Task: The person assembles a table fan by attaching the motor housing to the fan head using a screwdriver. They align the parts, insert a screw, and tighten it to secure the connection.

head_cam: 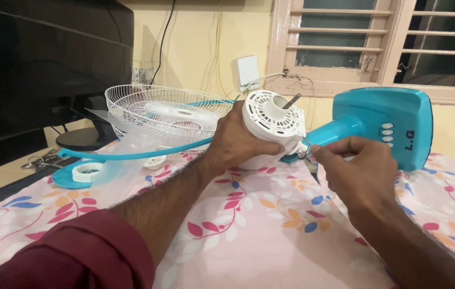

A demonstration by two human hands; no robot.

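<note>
I'm clamping my left hand (238, 140) around the white fan motor (271, 126) while my right hand (358, 166) is pinching a thin tool (306, 142); it could slip off.

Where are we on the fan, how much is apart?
Done: wire guard and blade lie off on the floral cloth. In hand: left hand grips the white motor housing; right hand works a thin tool at its neck. Left: housing still joined to the teal base.
</note>
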